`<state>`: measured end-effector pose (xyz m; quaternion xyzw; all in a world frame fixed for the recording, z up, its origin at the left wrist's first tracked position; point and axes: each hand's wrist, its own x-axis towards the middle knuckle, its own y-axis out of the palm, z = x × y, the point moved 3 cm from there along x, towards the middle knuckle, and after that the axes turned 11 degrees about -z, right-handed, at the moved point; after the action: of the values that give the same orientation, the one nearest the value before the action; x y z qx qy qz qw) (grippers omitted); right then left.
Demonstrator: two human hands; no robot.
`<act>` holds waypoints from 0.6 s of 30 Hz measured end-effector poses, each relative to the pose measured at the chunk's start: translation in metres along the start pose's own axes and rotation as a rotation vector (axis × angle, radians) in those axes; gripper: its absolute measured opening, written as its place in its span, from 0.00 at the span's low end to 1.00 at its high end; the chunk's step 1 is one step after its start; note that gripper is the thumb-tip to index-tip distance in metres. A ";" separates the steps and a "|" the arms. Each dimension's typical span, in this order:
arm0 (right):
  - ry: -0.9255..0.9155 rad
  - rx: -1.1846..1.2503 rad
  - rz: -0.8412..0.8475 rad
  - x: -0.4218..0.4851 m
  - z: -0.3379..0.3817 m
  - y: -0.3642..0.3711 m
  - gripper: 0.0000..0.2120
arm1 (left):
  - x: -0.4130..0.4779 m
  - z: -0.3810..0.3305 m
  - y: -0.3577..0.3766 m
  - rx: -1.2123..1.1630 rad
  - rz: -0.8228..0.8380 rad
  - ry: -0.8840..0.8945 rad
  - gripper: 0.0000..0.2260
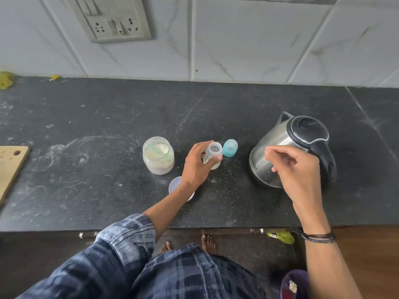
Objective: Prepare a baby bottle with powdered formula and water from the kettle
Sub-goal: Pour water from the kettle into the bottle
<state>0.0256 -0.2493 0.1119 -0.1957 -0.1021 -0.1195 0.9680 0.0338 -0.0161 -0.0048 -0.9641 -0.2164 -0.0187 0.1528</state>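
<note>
A clear baby bottle (213, 151) stands open-mouthed mid-counter, and my left hand (197, 166) wraps around its body. Its teal teat cap (230, 148) stands just to the right, touching nothing. An open plastic jar of white formula powder (158, 156) with a pale green scoop inside sits left of the bottle. The steel kettle (287, 147), black lid closed, stands at the right. My right hand (295, 171) hovers in front of the kettle's body with curled, parted fingers, holding nothing and apart from the black handle.
The jar's white lid (175, 184) lies on the dark stone counter (97, 190) under my left wrist. A wooden board (10, 165) sits at the left edge. A tiled wall with a socket plate (116, 20) backs the counter. Powder dust speckles the counter.
</note>
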 end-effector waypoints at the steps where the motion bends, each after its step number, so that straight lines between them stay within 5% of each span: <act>1: -0.017 0.012 -0.015 -0.001 0.003 -0.003 0.08 | 0.000 0.000 -0.001 -0.005 0.013 0.001 0.17; 7: -0.153 0.064 -0.322 -0.001 0.013 -0.034 0.03 | -0.003 0.007 -0.010 -0.047 0.048 -0.068 0.17; 13: -0.331 -0.213 -0.585 0.005 -0.003 -0.043 0.05 | -0.007 0.011 -0.016 -0.075 0.014 -0.167 0.20; 18: -0.168 -0.215 -0.625 0.007 -0.037 -0.042 0.16 | -0.007 0.006 -0.009 -0.164 0.145 -0.246 0.35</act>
<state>0.0265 -0.3028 0.0952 -0.2648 -0.2234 -0.4041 0.8466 0.0237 -0.0096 -0.0093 -0.9815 -0.1608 0.0931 0.0468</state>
